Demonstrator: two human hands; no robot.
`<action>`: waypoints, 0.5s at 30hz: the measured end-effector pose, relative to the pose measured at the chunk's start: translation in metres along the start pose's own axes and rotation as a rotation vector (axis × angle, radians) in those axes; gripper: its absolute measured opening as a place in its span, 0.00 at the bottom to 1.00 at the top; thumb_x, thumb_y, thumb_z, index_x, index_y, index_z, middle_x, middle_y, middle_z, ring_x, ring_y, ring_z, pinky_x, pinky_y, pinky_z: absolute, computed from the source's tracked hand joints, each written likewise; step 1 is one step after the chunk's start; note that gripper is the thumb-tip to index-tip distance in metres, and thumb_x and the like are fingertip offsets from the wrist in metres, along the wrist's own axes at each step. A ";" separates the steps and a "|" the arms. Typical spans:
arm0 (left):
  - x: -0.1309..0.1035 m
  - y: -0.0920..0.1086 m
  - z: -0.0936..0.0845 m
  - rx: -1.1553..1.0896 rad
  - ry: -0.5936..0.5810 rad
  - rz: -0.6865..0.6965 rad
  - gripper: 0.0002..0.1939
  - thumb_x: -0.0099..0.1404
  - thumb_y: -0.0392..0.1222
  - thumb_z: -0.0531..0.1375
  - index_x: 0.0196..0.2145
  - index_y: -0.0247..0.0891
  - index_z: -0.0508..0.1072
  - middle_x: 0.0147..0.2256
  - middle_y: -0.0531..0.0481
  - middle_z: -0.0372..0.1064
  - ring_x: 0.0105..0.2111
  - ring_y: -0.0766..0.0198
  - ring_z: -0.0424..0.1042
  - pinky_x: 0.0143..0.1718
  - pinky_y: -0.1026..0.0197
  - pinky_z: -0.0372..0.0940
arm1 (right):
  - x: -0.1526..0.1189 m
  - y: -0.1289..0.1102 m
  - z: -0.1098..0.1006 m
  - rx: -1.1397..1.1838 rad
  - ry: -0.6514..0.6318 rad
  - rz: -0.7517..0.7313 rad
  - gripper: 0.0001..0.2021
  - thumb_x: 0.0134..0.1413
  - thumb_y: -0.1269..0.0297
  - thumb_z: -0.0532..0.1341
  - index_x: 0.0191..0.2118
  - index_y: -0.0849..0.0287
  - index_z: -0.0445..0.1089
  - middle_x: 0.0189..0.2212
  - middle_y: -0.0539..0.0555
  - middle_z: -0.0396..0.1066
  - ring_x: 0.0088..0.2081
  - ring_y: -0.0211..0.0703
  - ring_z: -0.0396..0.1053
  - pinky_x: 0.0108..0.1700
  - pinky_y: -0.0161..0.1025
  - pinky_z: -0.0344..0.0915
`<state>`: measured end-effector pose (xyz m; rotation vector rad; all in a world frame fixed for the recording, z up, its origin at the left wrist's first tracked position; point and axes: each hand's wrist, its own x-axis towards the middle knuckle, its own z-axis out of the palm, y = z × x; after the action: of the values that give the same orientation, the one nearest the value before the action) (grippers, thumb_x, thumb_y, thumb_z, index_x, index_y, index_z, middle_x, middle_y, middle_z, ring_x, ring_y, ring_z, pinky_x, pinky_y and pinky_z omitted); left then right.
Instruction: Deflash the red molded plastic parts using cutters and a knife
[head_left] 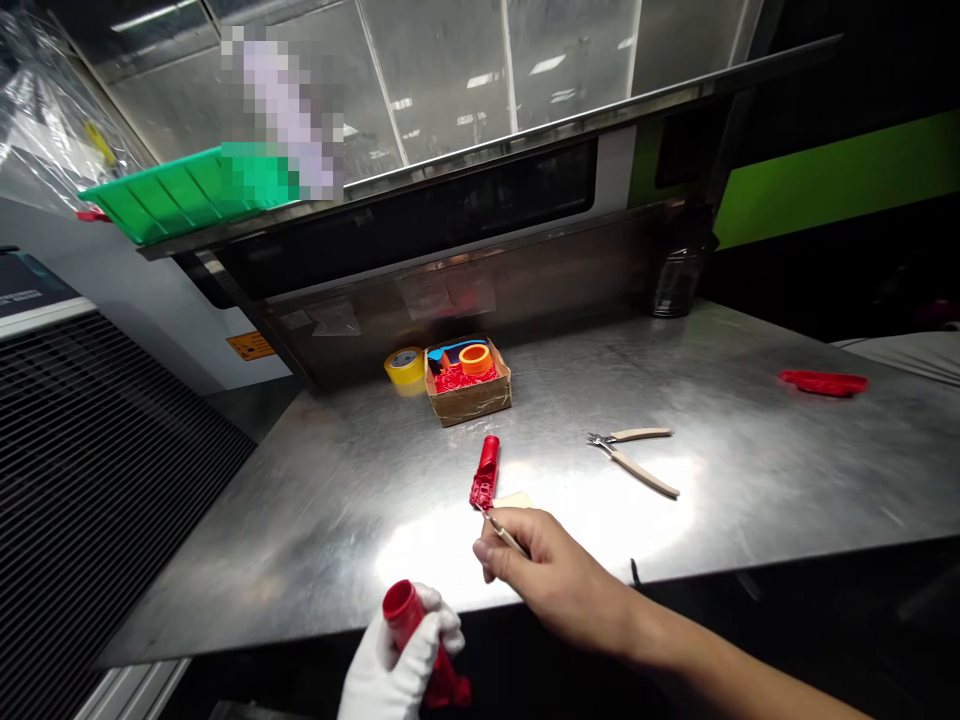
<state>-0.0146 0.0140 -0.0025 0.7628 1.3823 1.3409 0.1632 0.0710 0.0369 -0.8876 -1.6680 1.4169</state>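
A white glove covers my left hand (401,655), whose fingers wrap around a red plastic part (403,606) with a round, hollow open end facing up. It is held just in front of the table's near edge. My right hand (536,560) is bare and closed around a slim metal tool (507,535). The tool's tip reaches the lower end of a second red plastic part (486,475) lying on the table; whether they touch, I cannot tell. Beside that part, a pale yellow piece (514,500) is partly hidden behind my right hand.
Cutting pliers (637,462) with beige handles lie spread on the metal table (337,500). Behind are a cardboard box (471,402) of red pieces with an orange ring, and a yellow tape roll (405,367). Another red part (823,383) lies right. A green basket (180,195) sits on the shelf.
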 end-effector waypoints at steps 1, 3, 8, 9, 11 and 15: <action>0.000 0.001 0.001 -0.094 -0.049 -0.054 0.17 0.46 0.50 0.71 0.29 0.38 0.72 0.23 0.52 0.71 0.23 0.64 0.69 0.28 0.63 0.65 | 0.000 0.000 -0.001 -0.028 0.011 -0.002 0.11 0.60 0.64 0.53 0.27 0.61 0.61 0.26 0.48 0.62 0.30 0.35 0.58 0.33 0.32 0.54; -0.001 0.002 0.002 -0.235 -0.131 -0.194 0.18 0.47 0.50 0.71 0.30 0.37 0.73 0.23 0.52 0.71 0.22 0.66 0.68 0.27 0.64 0.64 | -0.001 0.001 0.000 -0.074 -0.012 0.003 0.11 0.60 0.65 0.53 0.26 0.60 0.59 0.25 0.47 0.61 0.29 0.35 0.57 0.31 0.32 0.54; -0.009 0.005 0.007 -0.532 -0.236 -0.481 0.17 0.60 0.51 0.62 0.40 0.36 0.75 0.28 0.48 0.74 0.25 0.63 0.71 0.29 0.59 0.67 | -0.001 0.003 0.005 -0.213 -0.046 -0.009 0.08 0.58 0.68 0.53 0.28 0.59 0.59 0.25 0.47 0.63 0.28 0.34 0.58 0.29 0.32 0.52; -0.009 0.006 0.007 -0.570 -0.233 -0.525 0.15 0.62 0.49 0.60 0.41 0.35 0.75 0.29 0.47 0.74 0.26 0.62 0.72 0.30 0.57 0.68 | -0.002 0.004 0.005 -0.252 -0.044 -0.003 0.07 0.58 0.67 0.53 0.28 0.59 0.59 0.26 0.47 0.64 0.28 0.34 0.59 0.29 0.31 0.52; -0.010 0.010 0.007 -0.574 -0.201 -0.585 0.12 0.64 0.43 0.58 0.42 0.34 0.74 0.35 0.44 0.76 0.31 0.60 0.74 0.35 0.53 0.70 | -0.004 0.006 0.003 -0.325 -0.046 0.021 0.07 0.56 0.66 0.55 0.28 0.59 0.59 0.25 0.46 0.64 0.28 0.34 0.59 0.28 0.31 0.52; -0.006 0.009 0.006 -0.524 -0.094 -0.544 0.10 0.64 0.36 0.57 0.42 0.33 0.73 0.40 0.40 0.75 0.43 0.53 0.74 0.46 0.48 0.68 | -0.013 0.008 -0.001 -0.351 -0.145 0.078 0.10 0.57 0.64 0.55 0.26 0.60 0.60 0.23 0.45 0.62 0.26 0.32 0.57 0.26 0.31 0.49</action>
<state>-0.0089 0.0119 0.0089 0.0813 0.9945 1.1320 0.1706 0.0607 0.0278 -1.0729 -2.0538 1.2850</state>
